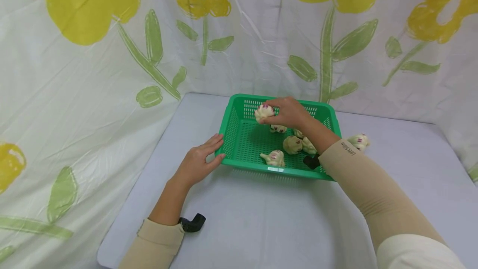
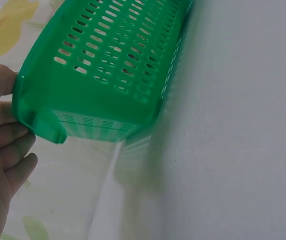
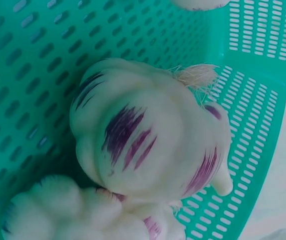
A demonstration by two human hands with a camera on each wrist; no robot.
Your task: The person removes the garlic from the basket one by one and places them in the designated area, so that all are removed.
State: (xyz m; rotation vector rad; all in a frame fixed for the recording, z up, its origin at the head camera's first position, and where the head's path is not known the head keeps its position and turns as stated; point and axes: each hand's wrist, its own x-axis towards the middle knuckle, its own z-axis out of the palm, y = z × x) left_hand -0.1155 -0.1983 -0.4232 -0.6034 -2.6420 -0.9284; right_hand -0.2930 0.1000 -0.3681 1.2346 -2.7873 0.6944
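Note:
In the head view my right hand [image 1: 289, 113] pinches a whitish garlic bulb [image 1: 264, 113] with purple streaks, above the back part of a green plastic basket [image 1: 239, 163]. Several more bulbs lie in the basket; one garlic bulb [image 1: 275, 158] sits near its front wall. My left hand [image 1: 198, 159] is at the basket's left rim, fingers extended and touching it. The left wrist view shows that hand [image 2: 0, 145] against the rim's corner. Close up in the right wrist view is a streaked garlic bulb [image 3: 143, 130] with root hairs; my right hand is not visible there.
Another garlic bulb [image 1: 359, 141] lies on the white table [image 1: 239, 223] to the right of the basket, partly behind my right forearm. A flower-printed curtain [image 1: 257, 49] hangs behind and to the left. Black wrist pieces [image 1: 193, 223] stick out from both sleeves.

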